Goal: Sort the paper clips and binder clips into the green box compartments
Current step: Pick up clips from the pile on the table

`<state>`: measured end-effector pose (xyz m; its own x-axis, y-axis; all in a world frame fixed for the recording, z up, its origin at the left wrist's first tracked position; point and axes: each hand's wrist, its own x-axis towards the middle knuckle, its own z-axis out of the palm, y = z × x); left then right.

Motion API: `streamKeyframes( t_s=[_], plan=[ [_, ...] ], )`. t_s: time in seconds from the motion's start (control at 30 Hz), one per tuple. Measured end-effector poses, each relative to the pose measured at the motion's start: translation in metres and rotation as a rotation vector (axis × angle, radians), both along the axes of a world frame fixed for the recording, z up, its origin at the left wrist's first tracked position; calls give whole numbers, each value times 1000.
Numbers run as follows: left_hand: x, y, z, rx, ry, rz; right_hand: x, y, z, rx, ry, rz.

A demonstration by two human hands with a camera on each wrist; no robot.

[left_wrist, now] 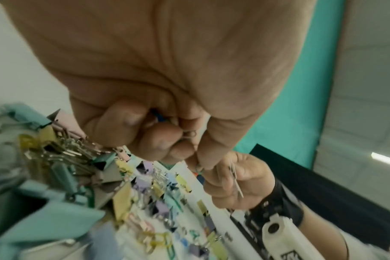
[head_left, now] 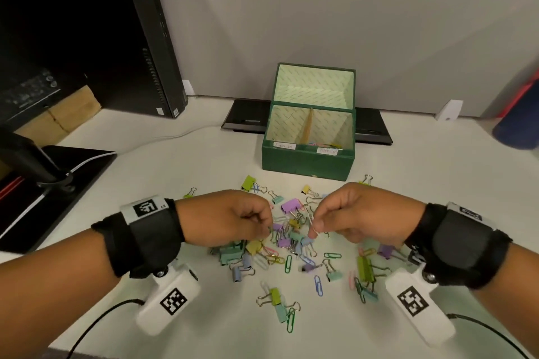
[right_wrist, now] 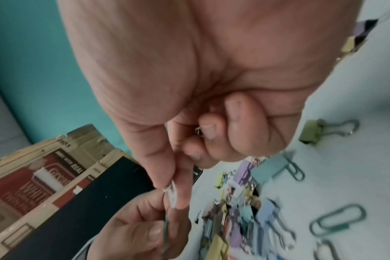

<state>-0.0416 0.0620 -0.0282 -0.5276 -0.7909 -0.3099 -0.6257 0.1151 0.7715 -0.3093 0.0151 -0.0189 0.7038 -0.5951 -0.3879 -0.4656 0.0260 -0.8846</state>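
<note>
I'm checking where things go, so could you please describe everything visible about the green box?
The green box looks like dark green card with a pale patterned lining. It stands on the table beyond the clips, its hinged lid upright. A divider splits it into two compartments, each with a small white label at the front. Coloured clips show in the right one. Neither hand touches it.

Head view is bright and evenly lit with only soft shadows on the worktop (head_left: pixel 180 242), edges bowed by the wide lens; both wrist views are pretty smeary, the clip pile (left_wrist: pixel 145 184) blurred and the near left hand (left_wrist: pixel 167 70) soft and huge
</note>
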Motion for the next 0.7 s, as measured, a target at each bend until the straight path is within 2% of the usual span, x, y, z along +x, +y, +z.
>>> streamKeyframes(
  t_s=[0.1, 0.17, 0.3, 0.43, 0.57, 0.63, 0.7],
  plan=[
    [-1, -14, 3, 139, 142, 94, -8, -15, 8, -27, 1, -86],
    [-6, -29, 9, 140, 165, 190, -12, -31, 20, -135, 32, -204],
    [-34, -69, 32, 14, 183, 323, -11, -71, 47, -414, 149, -389],
    [-70, -117, 50, -170, 54, 395, 4, -104, 58, -700, 435, -355],
    [-99, -151, 59, -207, -70, 434, 18, -121, 59, -739, 607, -329],
    [-107, -160, 55, -104, 37, 491, 18, -128, 56, -707, 593, -357],
    [-111, -166, 50, -3, 185, 558, 16, -130, 54, -609, 470, -428]
  ],
)
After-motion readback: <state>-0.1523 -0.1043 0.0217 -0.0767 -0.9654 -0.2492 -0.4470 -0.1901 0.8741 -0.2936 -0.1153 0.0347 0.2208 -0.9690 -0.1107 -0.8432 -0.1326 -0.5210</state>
